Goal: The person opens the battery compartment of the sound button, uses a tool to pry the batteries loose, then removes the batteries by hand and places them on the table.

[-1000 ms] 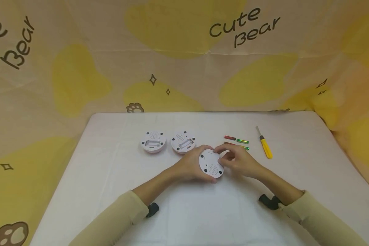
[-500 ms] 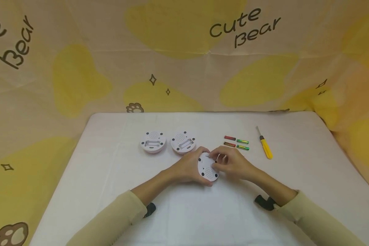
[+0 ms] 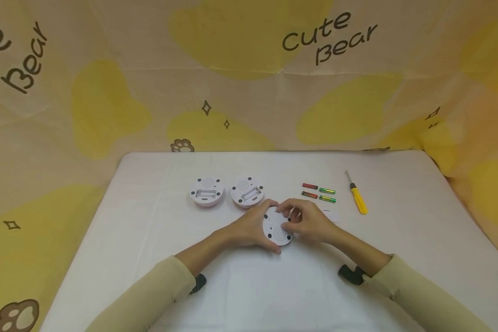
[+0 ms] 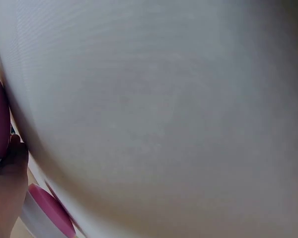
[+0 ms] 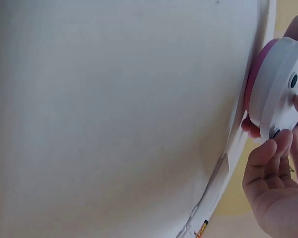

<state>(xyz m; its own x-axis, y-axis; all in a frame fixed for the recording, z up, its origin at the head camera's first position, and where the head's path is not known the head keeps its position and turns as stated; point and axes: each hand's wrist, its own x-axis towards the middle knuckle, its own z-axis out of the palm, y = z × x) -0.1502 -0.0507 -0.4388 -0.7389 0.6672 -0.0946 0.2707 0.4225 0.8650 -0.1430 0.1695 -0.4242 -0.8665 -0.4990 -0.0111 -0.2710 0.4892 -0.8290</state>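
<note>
One disc (image 3: pixel 276 231) is between both hands over the surface (image 3: pixel 249 290): the left hand (image 3: pixel 252 226) grips its side, the right hand (image 3: pixel 309 222) pinches its rim. Beyond lie two more discs (image 3: pixel 207 183), four batteries (image 3: pixel 310 186) and a screwdriver (image 3: pixel 358 200).
</note>
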